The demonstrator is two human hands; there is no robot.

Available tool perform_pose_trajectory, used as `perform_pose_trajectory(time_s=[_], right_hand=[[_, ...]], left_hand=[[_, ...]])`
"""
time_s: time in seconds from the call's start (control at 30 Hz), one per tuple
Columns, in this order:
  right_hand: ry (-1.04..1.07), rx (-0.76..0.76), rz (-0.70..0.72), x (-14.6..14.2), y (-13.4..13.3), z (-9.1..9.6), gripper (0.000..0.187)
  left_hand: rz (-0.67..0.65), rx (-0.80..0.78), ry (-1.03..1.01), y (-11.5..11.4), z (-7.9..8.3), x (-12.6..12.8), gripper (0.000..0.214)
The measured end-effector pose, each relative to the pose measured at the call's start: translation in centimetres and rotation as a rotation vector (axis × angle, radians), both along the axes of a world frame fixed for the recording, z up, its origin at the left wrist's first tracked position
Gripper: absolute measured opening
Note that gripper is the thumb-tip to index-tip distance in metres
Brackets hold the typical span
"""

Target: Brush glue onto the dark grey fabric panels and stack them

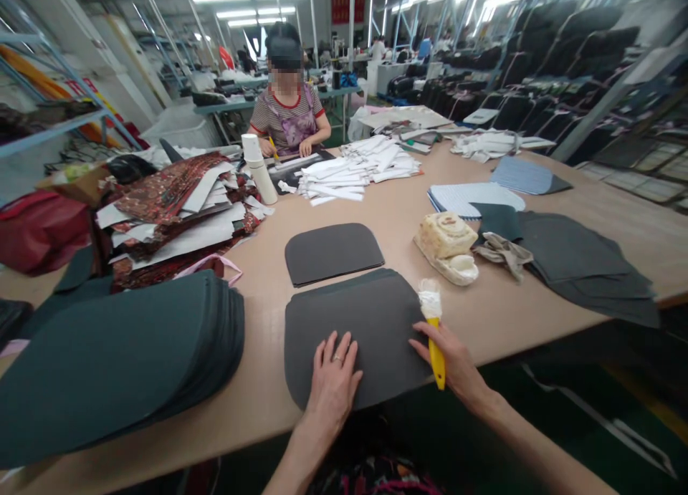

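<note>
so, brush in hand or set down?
In hand: the right hand holds the yellow brush, white bristles pointing away.

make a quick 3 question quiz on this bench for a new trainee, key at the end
1. Which hand holds the yellow-handled brush?
A) Left
B) Right
C) Neither

2. True or false: the left hand rests on the pile of white strips.

3. Which is thicker: the dark green stack at the left or the front gray stack?

Key:
1. B, the right hand.
2. False; it rests on the front gray stack.
3. The dark green stack.
</note>
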State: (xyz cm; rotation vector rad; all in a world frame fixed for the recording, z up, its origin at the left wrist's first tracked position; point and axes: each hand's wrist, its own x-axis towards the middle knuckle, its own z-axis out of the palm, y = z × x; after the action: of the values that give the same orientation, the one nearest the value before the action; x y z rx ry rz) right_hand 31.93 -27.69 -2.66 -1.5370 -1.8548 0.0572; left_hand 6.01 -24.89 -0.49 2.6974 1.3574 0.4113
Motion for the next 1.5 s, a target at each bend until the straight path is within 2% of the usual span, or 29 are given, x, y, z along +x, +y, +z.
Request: perform_pose_trajectory(time_s=[0.1,0.23,0.33,0.47,0.6,0.7,0.8,0.87,0.97,1.07,1.17,1.33,1.5], right_hand=[[0.078,0.031,-0.021,-0.4,0.3,0.7,0.020],[0.214,-0.020,0.000,-2.0,2.6,1.3,0.021],[0.304,-0.094,0.063,-3.6,4.6,1.3,0.025],[0.369,-0.164,0.197,-5.9,6.3,1.2,0.033],[0.312,-0.276,0.300,-6.7,7.2,1.1,0.031],[0.299,-0.320,0.310,-5.5,7.5,0.3,0.026],[0.363,-0.328,0.230,-2.7,7.4,-1.3,0.029],[0.370,-0.278,0.136,-0.9,7.4,-2.1,0.028],[0.315,-0.144,0.018,0.5,7.5,-2.4,0.021],[0.266,-0.082,0.085,0.1,7.6,-2.2,0.020],[0.174,-0.065,0.181,-0.8,7.5,-2.8,0.020],[-0.044,-0.058,0.190,-0.2,6.9,-5.7,0.024],[-0.165,0.001,0.220,2.1,7.2,-8.6,0.027]], left_hand=[[0.023,0.041,0.009,0.5,0.0,0.7,0.030],[0.063,0.095,0.017,3.4,-0.1,3.1,0.036],[0.120,0.116,0.092,5.1,-0.8,4.5,0.046],[0.112,0.170,0.181,5.4,-2.1,4.9,0.051],[0.077,0.236,0.252,5.5,-2.4,4.7,0.052],[0.077,0.243,0.281,5.7,-2.3,4.7,0.052],[0.090,0.231,0.297,5.9,-2.1,4.8,0.054],[0.097,0.213,0.303,6.0,-2.0,4.9,0.055],[0.114,0.151,0.294,5.7,-1.5,5.0,0.058],[0.126,0.034,0.253,5.2,-0.8,5.3,0.058],[0.107,-0.085,0.199,4.8,-0.2,6.2,0.060],[0.129,-0.176,0.100,5.2,0.5,7.3,0.066],[0.191,-0.212,0.056,5.9,0.5,5.2,0.070]])
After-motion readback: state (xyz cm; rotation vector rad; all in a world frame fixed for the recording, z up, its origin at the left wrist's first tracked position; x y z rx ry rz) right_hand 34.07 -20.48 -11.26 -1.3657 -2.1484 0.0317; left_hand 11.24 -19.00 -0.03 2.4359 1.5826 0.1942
